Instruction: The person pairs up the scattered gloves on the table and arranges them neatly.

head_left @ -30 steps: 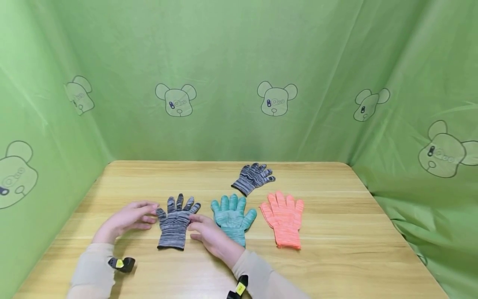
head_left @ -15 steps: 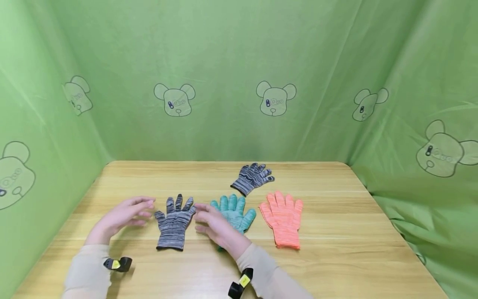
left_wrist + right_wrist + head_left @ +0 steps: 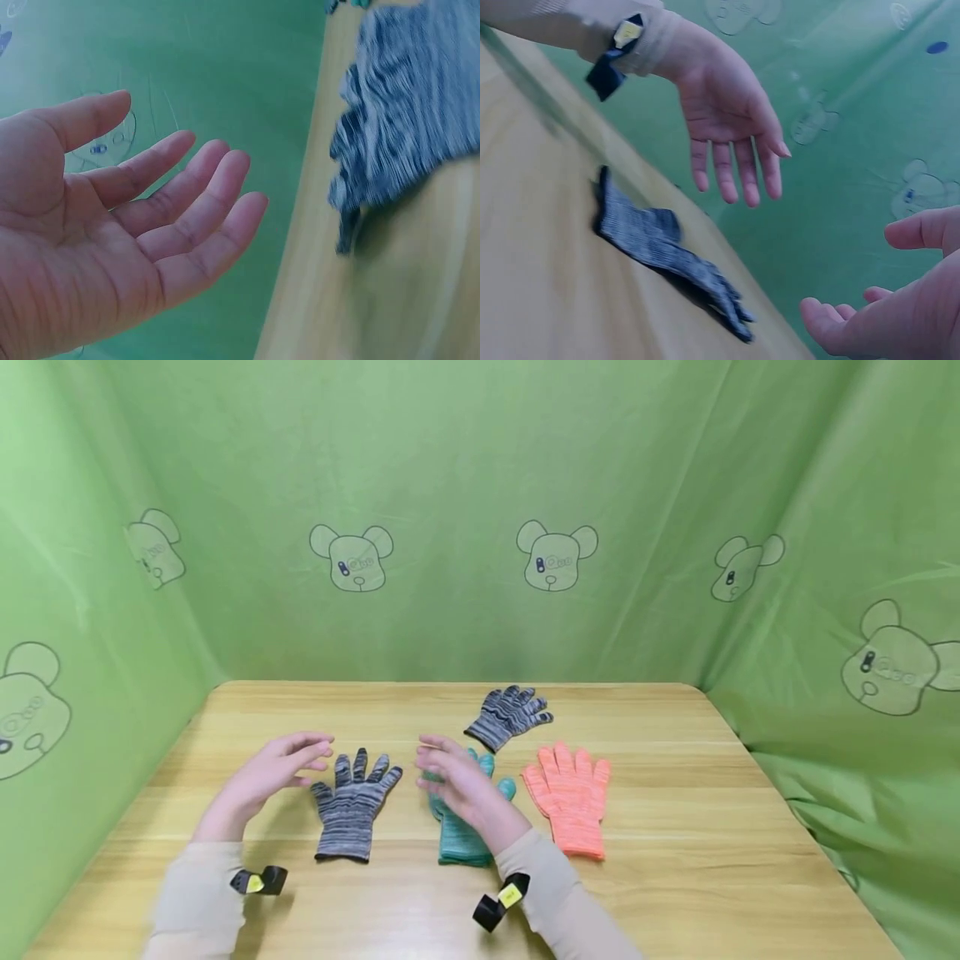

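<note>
A grey-and-black striped knit glove (image 3: 348, 814) lies flat on the wooden table, fingers pointing away. My left hand (image 3: 273, 772) hovers beside its upper left, fingers relaxed and nothing in them; the left wrist view shows the bare palm (image 3: 112, 225). My right hand (image 3: 468, 785) is raised over a teal glove (image 3: 461, 843) and hides much of it in the head view. Its fingers are loosely bent and hold nothing. In the right wrist view the grey glove (image 3: 667, 247) lies between the two hands, below them.
To the right of the teal glove lies an orange glove (image 3: 573, 806). Another grey-and-black glove (image 3: 510, 717) sits farther back, tilted. Green cloth walls (image 3: 450, 627) printed with bear heads enclose the wooden table (image 3: 690, 843) at the back and sides.
Both hands have come away from the near grey glove: the right one moved right and up over the teal glove, the left one rose. The gloves stay in place.
</note>
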`<state>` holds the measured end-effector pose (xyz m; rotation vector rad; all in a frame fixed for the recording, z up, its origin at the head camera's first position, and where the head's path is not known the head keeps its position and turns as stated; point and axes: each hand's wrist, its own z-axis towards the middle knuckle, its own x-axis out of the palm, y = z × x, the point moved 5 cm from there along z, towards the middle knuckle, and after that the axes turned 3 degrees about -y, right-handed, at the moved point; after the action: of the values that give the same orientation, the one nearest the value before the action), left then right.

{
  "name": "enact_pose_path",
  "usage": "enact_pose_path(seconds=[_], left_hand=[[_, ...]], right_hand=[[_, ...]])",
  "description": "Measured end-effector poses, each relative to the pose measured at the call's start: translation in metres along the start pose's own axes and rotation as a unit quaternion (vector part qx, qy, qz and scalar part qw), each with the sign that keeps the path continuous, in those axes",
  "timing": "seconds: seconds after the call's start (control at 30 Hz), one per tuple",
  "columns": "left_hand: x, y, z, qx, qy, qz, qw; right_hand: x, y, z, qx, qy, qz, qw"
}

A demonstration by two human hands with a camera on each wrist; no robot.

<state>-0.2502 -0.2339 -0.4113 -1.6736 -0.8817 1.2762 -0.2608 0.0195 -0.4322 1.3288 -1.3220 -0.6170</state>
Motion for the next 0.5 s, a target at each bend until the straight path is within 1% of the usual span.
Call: enact_pose_path(seconds=[0.17, 0.3, 0.5], left_hand=[[0.013, -0.017, 0.014, 0.013, -0.006, -0.006, 0.9999], [0.025, -0.03, 0.028, 0.023, -0.007, -0.019, 0.9995], [0.043, -0.047, 0.052, 0.033, -0.012, -0.046, 0.9983]], right_hand=[[-0.021, 0.022, 0.002, -0.025, -0.018, 0.027, 0.9992], [-0.04, 0.038, 0.002, -0.044, -0.036, 0.041, 0.9976], [-0.067, 0.055, 0.005, -0.057, -0.06, 0.08, 0.9934]])
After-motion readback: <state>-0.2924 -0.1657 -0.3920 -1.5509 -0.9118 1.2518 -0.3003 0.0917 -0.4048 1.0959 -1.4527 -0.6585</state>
